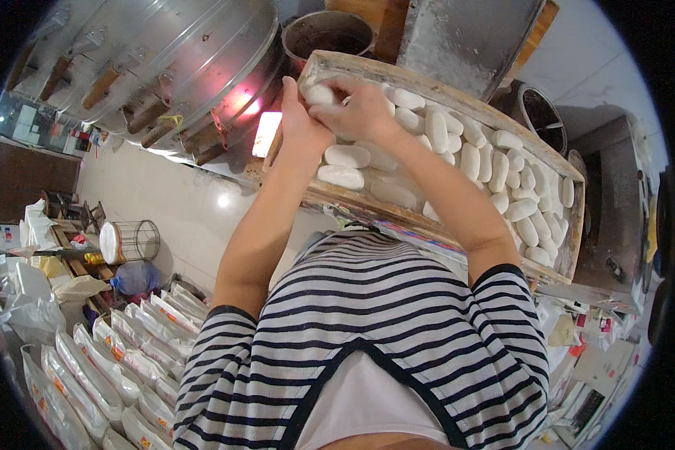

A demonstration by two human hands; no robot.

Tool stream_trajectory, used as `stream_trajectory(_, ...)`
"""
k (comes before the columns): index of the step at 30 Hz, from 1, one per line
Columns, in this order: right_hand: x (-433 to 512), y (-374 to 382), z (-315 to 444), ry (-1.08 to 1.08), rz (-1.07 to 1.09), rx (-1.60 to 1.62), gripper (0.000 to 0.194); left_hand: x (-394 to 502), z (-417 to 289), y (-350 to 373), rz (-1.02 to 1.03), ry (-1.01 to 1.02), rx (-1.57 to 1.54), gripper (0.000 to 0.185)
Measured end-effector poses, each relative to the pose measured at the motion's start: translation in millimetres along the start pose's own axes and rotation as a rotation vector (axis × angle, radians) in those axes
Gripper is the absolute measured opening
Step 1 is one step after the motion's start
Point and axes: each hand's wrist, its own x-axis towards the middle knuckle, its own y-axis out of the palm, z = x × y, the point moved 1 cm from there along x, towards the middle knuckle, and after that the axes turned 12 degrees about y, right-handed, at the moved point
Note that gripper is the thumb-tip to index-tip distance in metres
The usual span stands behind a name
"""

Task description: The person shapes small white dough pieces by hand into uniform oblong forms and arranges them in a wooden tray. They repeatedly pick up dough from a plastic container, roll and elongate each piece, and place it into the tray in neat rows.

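Observation:
A long wooden tray (365, 67) dusted with flour lies before me, holding many white, oblong dough pieces (469, 160). Both of my hands are at its left end. The fingers and thumb of my right hand (363, 109) are bent around one floury dough piece (319, 95). Close against it, my left hand (306, 126) is turned on its side with one digit pointing up. Its other fingers are mostly hidden, so whether it also grips the piece is unclear. Two more dough pieces (343, 166) rest just below my right wrist.
Large metal drum-shaped equipment (202, 50) with wooden handles (101, 87) stands at upper left, beside a dark pot (329, 34). A metal sheet (461, 45) is beyond the tray. Several packed plastic bags (118, 349), a water jug (135, 278) and a wire-framed stool (112, 242) sit lower left.

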Motion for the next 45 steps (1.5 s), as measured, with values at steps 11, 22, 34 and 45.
stream_trajectory(11, -47, 21, 5, -0.004, 0.001, 0.388, 0.075, -72, 23, 16, 0.234, -0.028, 0.293, 0.064)
stream_trajectory(22, 5, 69, 40, 0.036, -0.068, 0.344, 0.061, 9, -44, -9, 0.292, 0.034, 0.256, 0.070)
stream_trajectory(34, 68, 30, -35, 0.394, -0.230, -0.160, 0.040, 119, -55, -33, 1.267, 0.782, 1.782, 0.052)
stream_trajectory(45, 14, -44, -98, 0.062, -0.187, -0.673, 0.032, 78, -4, 6, 1.522, 0.495, 1.846, 0.034)
